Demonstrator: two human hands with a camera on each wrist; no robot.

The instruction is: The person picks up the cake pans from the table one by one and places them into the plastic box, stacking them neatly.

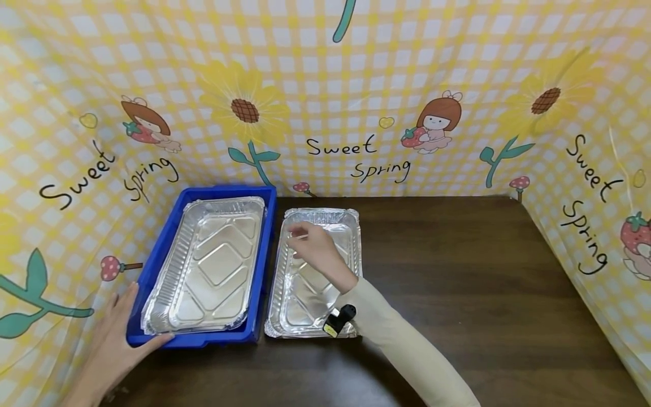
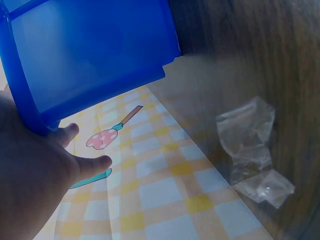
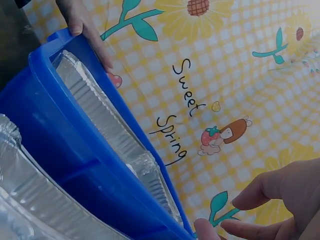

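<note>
Left hand (image 1: 108,342) spread against blue bin (image 1: 218,338), right hand (image 1: 320,250) loose (empty) — brown table (image 1: 458,282) meets checked cloth (image 1: 335,96).

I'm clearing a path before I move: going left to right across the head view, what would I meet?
Left hand → blue bin with a foil tray inside → another foil tray → pale sleeve.
</note>
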